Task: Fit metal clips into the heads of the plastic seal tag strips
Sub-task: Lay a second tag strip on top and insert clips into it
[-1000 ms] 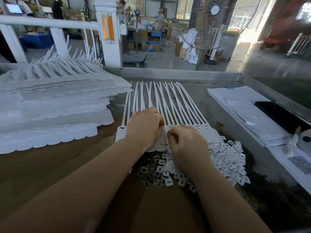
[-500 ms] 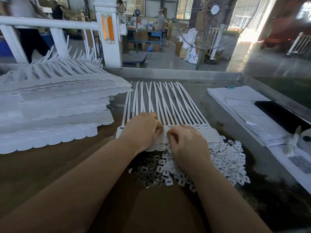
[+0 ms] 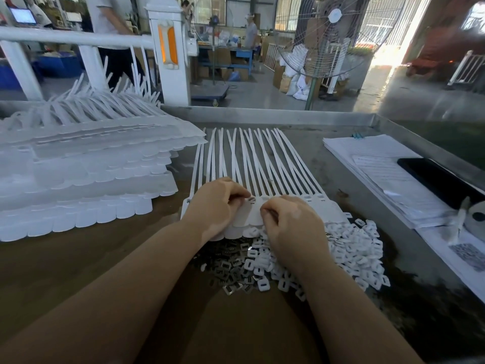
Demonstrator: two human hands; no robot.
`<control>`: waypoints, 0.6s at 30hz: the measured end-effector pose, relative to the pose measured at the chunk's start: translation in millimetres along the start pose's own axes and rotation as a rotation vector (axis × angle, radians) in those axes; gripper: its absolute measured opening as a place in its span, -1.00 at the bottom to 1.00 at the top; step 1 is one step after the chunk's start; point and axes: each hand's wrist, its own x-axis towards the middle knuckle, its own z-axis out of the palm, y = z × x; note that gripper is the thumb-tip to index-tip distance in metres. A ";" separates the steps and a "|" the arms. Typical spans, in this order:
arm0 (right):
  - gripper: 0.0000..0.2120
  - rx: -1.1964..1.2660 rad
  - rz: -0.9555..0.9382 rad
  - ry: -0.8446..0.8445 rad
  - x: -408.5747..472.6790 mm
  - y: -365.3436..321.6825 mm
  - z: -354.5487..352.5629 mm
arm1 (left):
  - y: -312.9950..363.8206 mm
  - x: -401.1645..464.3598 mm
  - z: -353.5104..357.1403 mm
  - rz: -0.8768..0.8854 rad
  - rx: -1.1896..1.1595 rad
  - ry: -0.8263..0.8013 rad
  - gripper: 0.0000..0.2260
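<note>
Over the strip heads (image 3: 252, 214), both hands (image 3: 219, 203) apparently pinch clips (image 3: 251, 199).

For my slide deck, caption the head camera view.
Both hands, left hand and right hand, fit a metal clip into seal tag strips.

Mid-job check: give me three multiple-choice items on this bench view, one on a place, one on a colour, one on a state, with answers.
1. The pile of loose metal clips lies:
A. nearer the person than the strip heads
B. on the paper stack
C. on the far rim

2. The seal tag strips are:
A. white
B. blue
C. black

3. The left hand is:
A. flat and open
B. pinching a metal clip at a strip head
C. lifted off the bench

Answers: 1 A, the pile sits below the heads by the wrists. 2 A, all look white. 3 B, a clip glints at its fingertips.
</note>
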 end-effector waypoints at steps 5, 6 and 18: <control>-0.85 -0.004 -0.001 0.003 -0.1 0.2 0.0 | 1.5 -1.4 1.9 0.075 0.073 -0.032 -0.80; -0.85 -0.007 -0.002 0.001 -0.3 0.4 0.0 | 2.0 -1.3 2.5 0.090 0.100 -0.040 -0.80; -0.84 -0.009 -0.001 -0.009 1.1 1.4 1.0 | 2.1 1.4 4.8 0.124 0.227 -0.092 -0.81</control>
